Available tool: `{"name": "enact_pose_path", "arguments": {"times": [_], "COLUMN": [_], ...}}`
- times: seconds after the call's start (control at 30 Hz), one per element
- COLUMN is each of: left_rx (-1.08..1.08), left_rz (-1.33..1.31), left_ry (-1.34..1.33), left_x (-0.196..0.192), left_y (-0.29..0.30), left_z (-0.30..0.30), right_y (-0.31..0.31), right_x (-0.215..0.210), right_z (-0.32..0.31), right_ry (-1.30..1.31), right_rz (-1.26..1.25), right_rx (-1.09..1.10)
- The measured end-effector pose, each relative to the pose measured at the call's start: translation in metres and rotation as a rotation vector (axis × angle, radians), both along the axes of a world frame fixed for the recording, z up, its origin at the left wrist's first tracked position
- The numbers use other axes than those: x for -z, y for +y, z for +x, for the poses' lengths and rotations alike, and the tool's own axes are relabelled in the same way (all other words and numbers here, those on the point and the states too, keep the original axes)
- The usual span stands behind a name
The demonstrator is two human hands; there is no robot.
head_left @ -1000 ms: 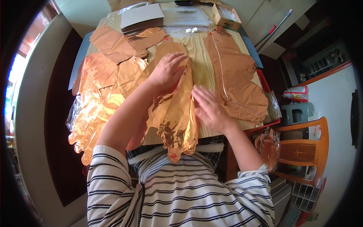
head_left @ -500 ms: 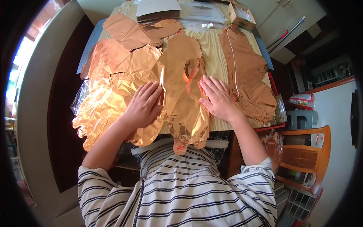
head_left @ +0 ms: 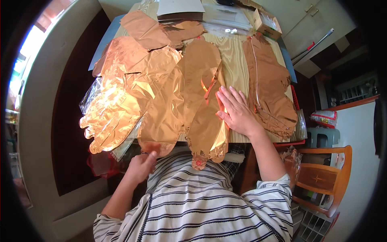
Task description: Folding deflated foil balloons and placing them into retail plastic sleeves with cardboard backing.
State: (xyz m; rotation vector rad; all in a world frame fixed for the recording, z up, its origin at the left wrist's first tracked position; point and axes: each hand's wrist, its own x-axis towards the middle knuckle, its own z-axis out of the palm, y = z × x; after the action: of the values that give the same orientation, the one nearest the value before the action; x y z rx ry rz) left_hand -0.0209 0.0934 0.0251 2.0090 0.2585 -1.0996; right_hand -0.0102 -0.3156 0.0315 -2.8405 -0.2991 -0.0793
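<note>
Flat copper-coloured foil balloons lie over a wood-grain table [head_left: 235,56]. In the middle a long foil balloon [head_left: 197,121] has a red-orange strip [head_left: 208,86] on it, and its lower end hangs past the table's near edge. My right hand [head_left: 238,112] rests open on that balloon's right edge, fingers stretched out. My left hand [head_left: 143,166] is closed at the lower end of the neighbouring foil balloon [head_left: 161,125], thumb against its rim; the fingertips are partly hidden. More crumpled foil balloons [head_left: 115,105] spread out at the left.
A darker stack of foil balloons [head_left: 268,88] with a white cord lies at the right. At the back are a white-topped stack [head_left: 180,7], clear plastic bags [head_left: 225,20] and a small open box [head_left: 267,24]. A wooden chair [head_left: 322,171] stands at the right.
My left hand has left the middle of the foil, coming down toward me to the lower end of a balloon. My right hand stays on the middle balloon. The view has shifted slightly.
</note>
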Motion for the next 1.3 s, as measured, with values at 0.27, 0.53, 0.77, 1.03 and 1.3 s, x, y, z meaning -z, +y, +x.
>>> {"name": "enact_pose_path", "arguments": {"times": [0.27,0.53,0.77,1.03,1.3], "left_rx": [0.026,0.982,0.782,0.935,0.995], "left_rz": [-0.473,-0.716,-0.468,0.006,0.019], "left_ry": [-0.897,-1.237,-1.152,-1.316,-1.356], "left_x": [-0.039,-0.036,-0.045,0.003,0.002], "left_y": [-0.051,-0.152,-0.129,-0.144,-0.153], "left_z": [0.007,0.049,0.100,0.112,0.113], "right_y": [0.000,-0.002,-0.004,-0.007,-0.012], "right_x": [-0.004,0.004,0.001,-0.006,-0.007], "right_z": [0.001,0.007,0.004,0.007,0.009], "right_ry": [0.025,-0.057,-0.075,-0.057,-0.067], "right_rz": [-0.049,-0.136,0.048,0.072,0.104], "right_rx": [-0.016,-0.043,-0.027,-0.042,-0.007]}}
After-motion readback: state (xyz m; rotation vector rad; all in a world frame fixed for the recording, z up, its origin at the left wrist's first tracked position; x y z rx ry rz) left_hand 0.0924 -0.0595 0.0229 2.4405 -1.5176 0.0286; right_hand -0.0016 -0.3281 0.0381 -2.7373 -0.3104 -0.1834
